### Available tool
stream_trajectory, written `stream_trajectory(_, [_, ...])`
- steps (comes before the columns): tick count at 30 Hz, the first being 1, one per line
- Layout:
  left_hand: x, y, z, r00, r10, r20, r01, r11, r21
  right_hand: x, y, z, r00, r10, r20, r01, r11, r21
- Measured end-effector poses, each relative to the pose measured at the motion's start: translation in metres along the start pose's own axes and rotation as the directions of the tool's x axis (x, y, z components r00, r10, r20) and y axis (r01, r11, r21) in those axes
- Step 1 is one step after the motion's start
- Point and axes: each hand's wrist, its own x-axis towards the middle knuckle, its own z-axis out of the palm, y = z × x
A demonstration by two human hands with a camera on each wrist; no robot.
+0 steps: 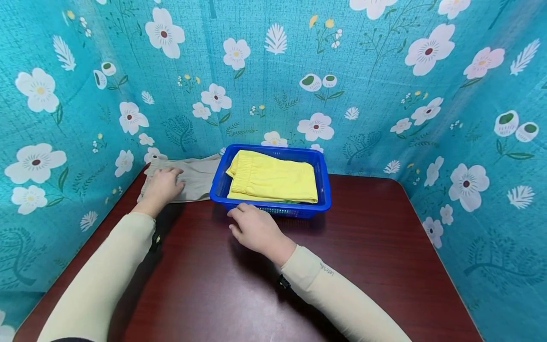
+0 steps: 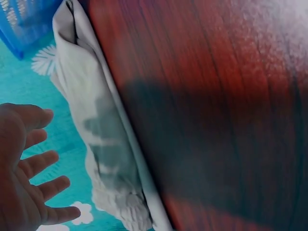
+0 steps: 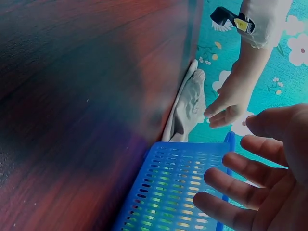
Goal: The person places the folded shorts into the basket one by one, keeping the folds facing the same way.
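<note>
My left hand (image 1: 164, 186) hovers over grey trousers (image 1: 198, 176) that lie folded on the table at the far left. Its fingers are spread and hold nothing; in the left wrist view a gap shows between this hand (image 2: 29, 168) and the trousers (image 2: 103, 125). The right hand (image 1: 256, 228) is held by the front rim of a blue basket (image 1: 273, 207), fingers loosely bent, nothing in them. Inside the basket lie folded yellow trousers (image 1: 278, 178), their elastic waistband toward the left. The right wrist view has the right hand (image 3: 255, 178) beside the basket's slotted wall (image 3: 175, 187).
A dark red wooden table (image 1: 205, 285) carries everything. Blue floral cloth (image 1: 265, 95) hangs behind it and along both sides. The basket overlaps the right end of the grey trousers in the head view. A small black device (image 1: 284, 282) sits under the right wrist.
</note>
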Motion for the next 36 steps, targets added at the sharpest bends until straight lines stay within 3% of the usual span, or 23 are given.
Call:
stream_trajectory(18, [0.011, -0.028, 0.026, 0.987, -0.070, 0.147, 0.062, 0.997, 0.055, 0.009, -0.006, 0.018, 0.999, 0.025, 0.043, -0.025, 1.000, -0.007])
stream_trajectory(36, [0.012, -0.035, 0.024, 0.973, -0.107, 0.204, 0.095, 0.993, 0.069, 0.006, 0.000, 0.025, 0.999, 0.029, 0.038, -0.030, 1.000, 0.006])
